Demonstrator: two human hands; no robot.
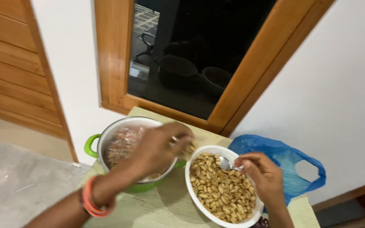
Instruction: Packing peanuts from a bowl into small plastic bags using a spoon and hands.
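A white oval bowl point(195, 192) full of pale peanuts point(222, 190) stands on a small light wooden table point(165, 207). My right hand point(262, 177) grips a metal spoon point(227, 164) whose scoop rests on the nuts at the bowl's far side. My left hand point(159, 150), with orange bands at the wrist, reaches across a green-handled steel pot point(106, 141) and pinches a few peanuts at the bowl's left rim. The pot holds reddish packets under clear plastic, partly hidden by my arm.
A blue plastic bag point(284, 162) lies on the table right of the bowl. Behind the table is a white wall with a dark wooden-framed window point(115, 63). A grey floor lies to the left, past the table's edge.
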